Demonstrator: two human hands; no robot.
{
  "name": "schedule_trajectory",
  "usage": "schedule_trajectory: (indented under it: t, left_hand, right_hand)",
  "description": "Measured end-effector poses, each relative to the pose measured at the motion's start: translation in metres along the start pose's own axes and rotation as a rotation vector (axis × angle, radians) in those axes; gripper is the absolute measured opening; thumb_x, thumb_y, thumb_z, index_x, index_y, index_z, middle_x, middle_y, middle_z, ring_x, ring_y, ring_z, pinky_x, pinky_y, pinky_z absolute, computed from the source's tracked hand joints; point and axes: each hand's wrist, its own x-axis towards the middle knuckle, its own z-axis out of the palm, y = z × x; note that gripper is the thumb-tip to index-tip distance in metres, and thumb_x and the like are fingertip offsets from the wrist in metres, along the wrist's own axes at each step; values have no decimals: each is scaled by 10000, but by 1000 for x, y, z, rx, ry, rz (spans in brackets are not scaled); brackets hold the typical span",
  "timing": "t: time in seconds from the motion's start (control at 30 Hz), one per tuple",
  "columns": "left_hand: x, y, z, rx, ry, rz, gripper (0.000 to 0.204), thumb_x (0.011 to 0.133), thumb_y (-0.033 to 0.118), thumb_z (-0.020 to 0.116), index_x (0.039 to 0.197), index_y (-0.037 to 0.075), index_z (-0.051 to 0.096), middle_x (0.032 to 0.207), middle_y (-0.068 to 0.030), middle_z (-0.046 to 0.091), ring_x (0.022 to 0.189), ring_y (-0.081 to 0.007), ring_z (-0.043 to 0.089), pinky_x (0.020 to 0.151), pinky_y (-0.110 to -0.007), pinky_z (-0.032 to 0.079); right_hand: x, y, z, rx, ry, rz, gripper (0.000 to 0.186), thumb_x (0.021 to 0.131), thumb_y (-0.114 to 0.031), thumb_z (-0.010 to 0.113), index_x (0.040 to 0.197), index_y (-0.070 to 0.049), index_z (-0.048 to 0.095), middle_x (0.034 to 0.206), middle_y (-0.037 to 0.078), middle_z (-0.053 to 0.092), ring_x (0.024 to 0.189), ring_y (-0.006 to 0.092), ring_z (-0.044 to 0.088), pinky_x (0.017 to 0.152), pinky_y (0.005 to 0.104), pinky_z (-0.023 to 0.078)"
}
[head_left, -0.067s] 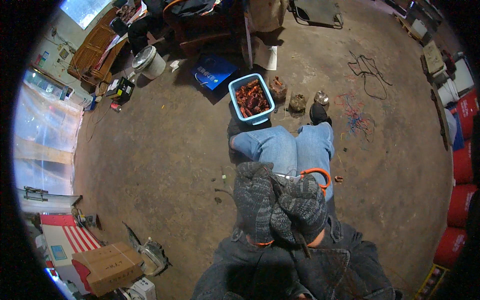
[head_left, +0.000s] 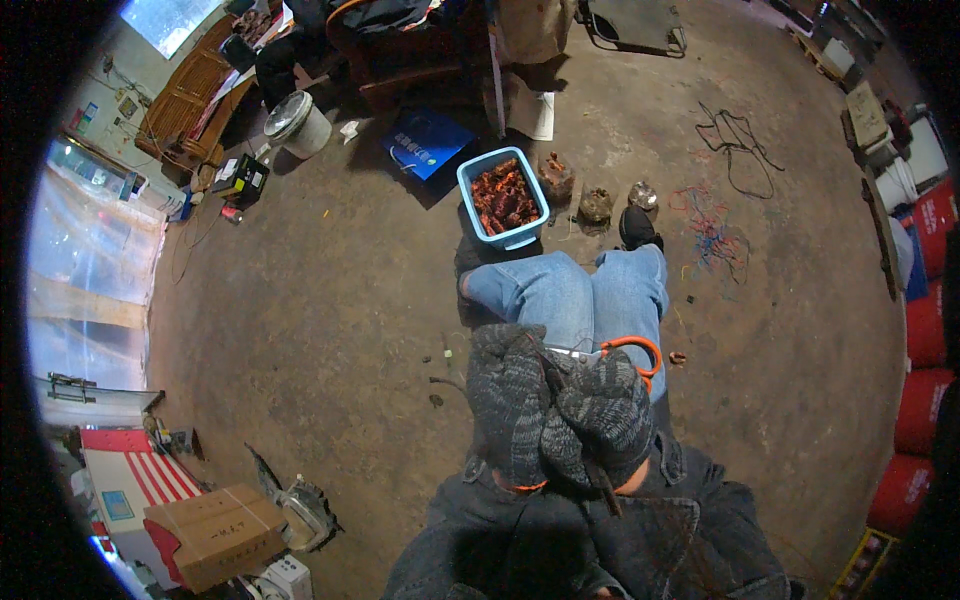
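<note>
We have a dark thin strip (head_left: 603,490) nearer to us than the light-blue tub (head_left: 515,241), running aslant between our two gloved hands. The left hand (head_left: 508,405) and the right hand (head_left: 605,410) are curled and pressed together around it, both on our side of the tub; the fingers are too hidden for us to tell which hand bears the grip. Orange-handled scissors (head_left: 655,352) lie against the right hand, also nearer than the tub, and we cannot tell if they are held. Between hands and tub we see our legs in blue jeans (head_left: 560,295). The tub stands on the floor (head_left: 330,380), filled with reddish-brown pieces (head_left: 503,198). Just right of the tub sit three lumpy bags (head_left: 596,206), and farther right lie tangled red and blue wires (head_left: 717,238). Left of the tub and slightly beyond it is a blue bag (head_left: 430,143), with a white bucket (head_left: 305,132) farther left
</note>
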Motion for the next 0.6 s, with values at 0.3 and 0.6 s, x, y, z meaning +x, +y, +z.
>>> schedule_trajectory:
  t: [0.3,0.6]
  left_hand:
    - [-1,-5,2,187,99,339,116,883,60,477,987,20,508,924,-66,525,800,-133,526,715,-255,455]
    - [2,-3,5,-89,224,224,113,881,72,492,979,19,510,908,-60,530,792,-127,531,703,-252,457]
  right_hand:
    - [3,20,-12,-1027,-237,-395,252,823,-94,490,1067,-52,537,1027,62,552,909,192,529,754,321,440]
    - [-5,37,2,-1126,-27,-621,238,833,-90,502,1045,-21,585,951,108,577,829,242,566,765,357,462]
